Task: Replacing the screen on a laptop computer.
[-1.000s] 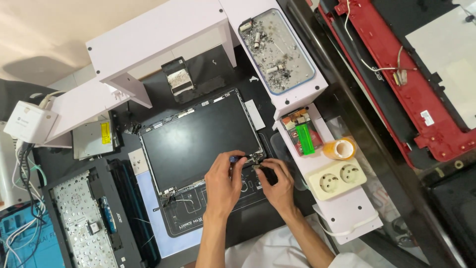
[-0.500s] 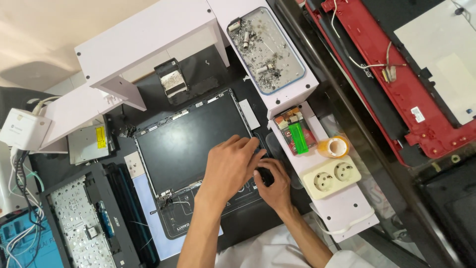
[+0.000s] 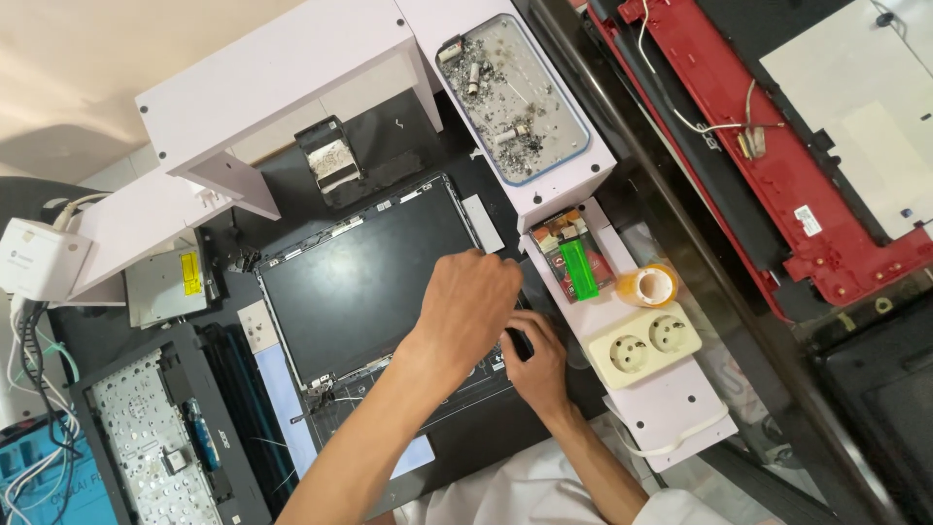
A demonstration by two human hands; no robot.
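Your left hand [image 3: 473, 311] has moved up and to 2 o'clock since a sec ago: it was down by the lower bezel next to the other hand, now it lies across the right edge of the bare laptop screen panel [image 3: 369, 282], fingers curled over that edge. Probably pressing or gripping the frame, but the fingertips are hidden, so I can't tell what, if anything, they've got.

Your right hand [image 3: 537, 365] has stayed put at the panel's 4 o'clock corner, fingers closed around a small dark part [image 3: 518, 342], maybe a hinge piece, view's poor. So the work looks to have shifted from the bottom edge to the right side w/ the corner still pinned.

Panel itself hasn't moved: flat on the black mat, centre of bench. At its 3 o'clock sit the green lighter [image 3: 581, 269], tape roll [image 3: 650, 287] and white socket strip [image 3: 646, 344]; the tray of bits [image 3: 573, 131] is at 1 o'clock.
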